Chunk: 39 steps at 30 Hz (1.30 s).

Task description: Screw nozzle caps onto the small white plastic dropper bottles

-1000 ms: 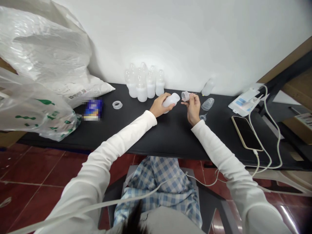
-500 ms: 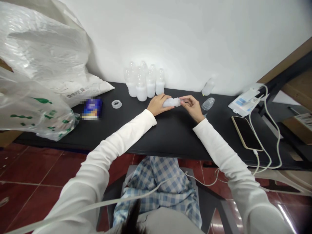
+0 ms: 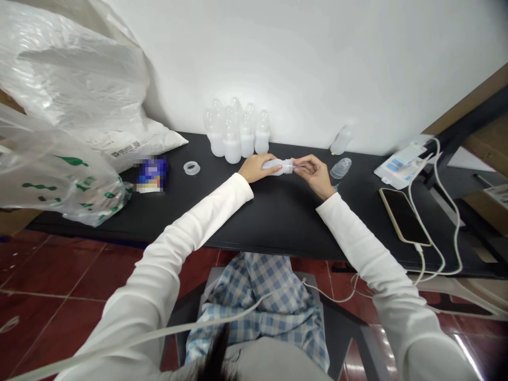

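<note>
Between the left hand (image 3: 256,168) and the right hand (image 3: 316,175), over the black table (image 3: 273,222), a milky white bottle (image 3: 278,167) is tipped onto its side with its neck toward the right. The left hand is curled closed around the body, thumb along the near side, so the bottle sits within its grasp and the neck stands clear. The right hand is bunched at the mouth, thumb and fingertips pinched, it seems, on a small clear piece (image 3: 297,166) too tiny to make out. Such a bottle should be light and fairly stiff, and its smooth wall may slip or turn under dry fingers; I would hold it by the body (the group of bottles (image 3: 233,150) behind stands upright) and would not expect it to crack easily.
</note>
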{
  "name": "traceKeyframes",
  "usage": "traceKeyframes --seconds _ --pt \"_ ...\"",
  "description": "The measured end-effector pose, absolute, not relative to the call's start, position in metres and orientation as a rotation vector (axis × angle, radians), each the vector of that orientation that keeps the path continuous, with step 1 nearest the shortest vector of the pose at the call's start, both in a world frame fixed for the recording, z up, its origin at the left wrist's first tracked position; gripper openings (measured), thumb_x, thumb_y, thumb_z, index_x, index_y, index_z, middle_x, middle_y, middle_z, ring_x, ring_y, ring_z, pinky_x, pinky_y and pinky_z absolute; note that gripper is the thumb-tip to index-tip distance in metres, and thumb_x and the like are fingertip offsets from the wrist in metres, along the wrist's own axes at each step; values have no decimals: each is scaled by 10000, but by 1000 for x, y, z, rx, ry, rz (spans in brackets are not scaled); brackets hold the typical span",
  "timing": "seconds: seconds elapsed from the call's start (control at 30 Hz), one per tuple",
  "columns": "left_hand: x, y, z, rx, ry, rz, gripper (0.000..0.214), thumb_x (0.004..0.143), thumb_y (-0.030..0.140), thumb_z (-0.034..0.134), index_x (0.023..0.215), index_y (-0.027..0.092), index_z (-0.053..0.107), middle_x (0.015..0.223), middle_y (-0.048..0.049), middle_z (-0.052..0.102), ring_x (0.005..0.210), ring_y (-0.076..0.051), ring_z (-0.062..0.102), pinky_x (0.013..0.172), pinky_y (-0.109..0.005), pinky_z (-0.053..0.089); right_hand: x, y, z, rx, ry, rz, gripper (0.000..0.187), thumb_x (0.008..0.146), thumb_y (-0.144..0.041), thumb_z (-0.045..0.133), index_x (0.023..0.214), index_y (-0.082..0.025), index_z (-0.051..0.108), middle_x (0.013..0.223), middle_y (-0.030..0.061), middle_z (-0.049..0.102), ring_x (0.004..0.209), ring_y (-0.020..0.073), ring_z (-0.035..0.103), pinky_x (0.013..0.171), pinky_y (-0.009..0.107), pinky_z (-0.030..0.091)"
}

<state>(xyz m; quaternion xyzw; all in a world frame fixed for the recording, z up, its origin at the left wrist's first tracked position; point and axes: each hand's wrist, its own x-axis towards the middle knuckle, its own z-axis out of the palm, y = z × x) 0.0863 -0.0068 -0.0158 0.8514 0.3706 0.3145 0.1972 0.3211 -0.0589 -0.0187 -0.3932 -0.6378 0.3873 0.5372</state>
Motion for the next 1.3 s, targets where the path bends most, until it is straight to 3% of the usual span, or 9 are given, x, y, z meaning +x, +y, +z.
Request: traceKeyframes --seconds 0.13,0.23,0.33,0.47,0.63,0.9,1.07,1.2,1.3 --pt "84 -6 -12 2358 1006 860 452 934 568 571 1114 183 726 1133 -61 769 1030 -227 711 926 -336 517 318 -61 -17 -965 -1552 860 418 744 -564 848 940 -256 644 1135 60 743 1174 249 696 1006 415 597" --pt "84 -8 -12 2426 1045 824 467 925 577 587 1134 182 720 1141 -72 757 1046 -239 706 913 -339 515 317 -60 -21 -1022 -1567 826 470 763 -626 809 1003 -261 635 956 32 727 902 198 726 787 346 622" --pt "86 -10 -15 2545 1049 792 470 908 589 619 1140 193 721 1114 -74 747 1034 -240 709 874 -327 517 317 -58 -28 -1099 -1600 787 525 816 -708 711 1075 -262 612 694 -34 630 588 136 617 585 299 534" --pt "88 -13 -16 2629 1048 791 460 902 584 641 1143 200 720 1090 -73 742 1012 -234 716 825 -309 517 316 -58 -32 -1160 -1619 781 575 844 -773 617 1127 -277 551 603 -69 607 465 112 501 505 278 428" --pt "88 -12 -15 2596 1069 774 462 911 582 625 1155 199 711 1119 -75 739 1037 -242 712 856 -320 519 318 -62 -25 -1172 -1712 715 557 899 -779 524 1125 -271 547 636 -52 608 527 124 516 574 289 436" --pt "84 -7 -13 2473 1053 789 470 934 586 562 1149 192 699 1149 -78 742 1050 -247 696 913 -347 509 325 -64 -17 -1115 -1989 494 612 825 -701 699 1237 -264 580 875 -1 631 644 134 494 649 303 459" --pt "84 -11 -12 2549 1042 755 453 916 582 599 1141 205 710 1118 -70 736 1027 -237 700 882 -328 508 326 -63 -16 -1246 -1974 385 528 860 -758 604 911 -238 682 802 27 628 656 162 509 664 332 452" --pt "87 -14 -12 2620 1009 739 437 902 586 626 1117 216 717 1110 -64 738 1018 -235 703 850 -316 509 326 -61 -14 -1352 -2071 306 663 938 -797 396 672 -233 620 717 37 605 671 180 537 740 362 442" --pt "89 -16 -12 2639 997 731 434 904 581 630 1121 215 717 1116 -67 738 1031 -238 705 853 -319 510 328 -59 -15 -1417 -2149 256 727 1006 -735 248 609 -224 580 716 50 610 731 197 588 826 383 429"
